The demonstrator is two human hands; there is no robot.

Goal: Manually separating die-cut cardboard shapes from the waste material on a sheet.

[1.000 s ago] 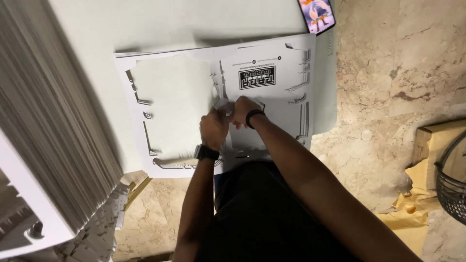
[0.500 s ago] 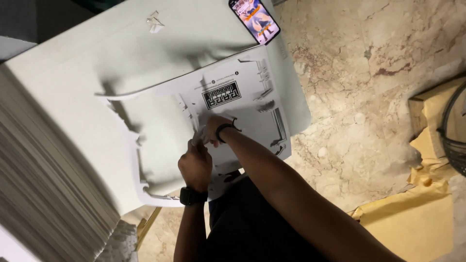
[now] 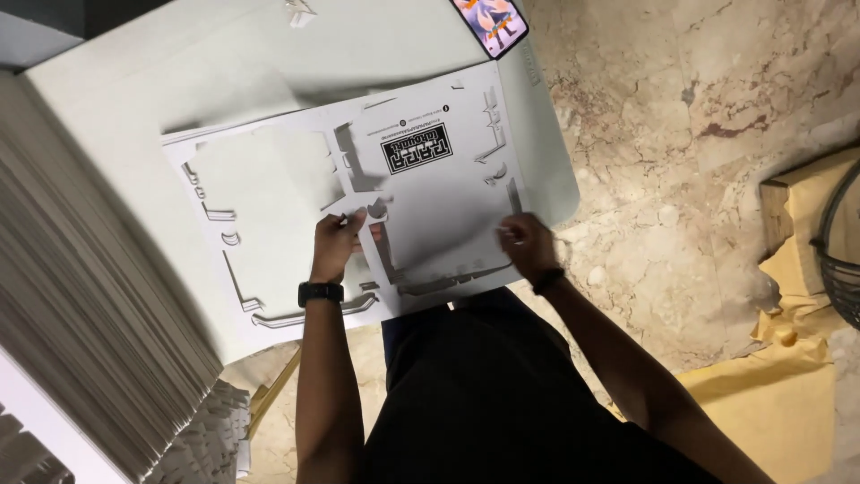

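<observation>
- Lying flat at the centre of the frame: a white die-cut cardboard sheet (image 3: pixel 421 197) with punched slots and a black printed panel, resting on a larger pale grey-green board (image 3: pixel 224 81) that fills the upper left.
- Left hand (image 3: pixel 339 244), black watch at the wrist: fingers curled together, pinching a cut strip near the sheet's middle.
- Right hand (image 3: pixel 527 246), dark band at the wrist: fingers bunched, gripping the sheet's lower right edge.
- Container: a dark wire basket (image 3: pixel 840 260) at the right edge, only partly in frame; contents cannot be told.
- Change from half a second ago: both hands then sat close together near the sheet's middle; the right hand has moved out to the lower right edge, and the hands are now well apart.
- Surroundings: a smartphone with a colourful lit screen (image 3: pixel 490 22) at the top edge, on the board; a tall stack of white sheets (image 3: pixel 81 358) along the left; beige marble floor (image 3: pixel 681 134) on the right; tan brown paper (image 3: pixel 770 394) at the lower right.
- Obstruction: the person's forearms and dark clothing cover the sheet's lower edge.
</observation>
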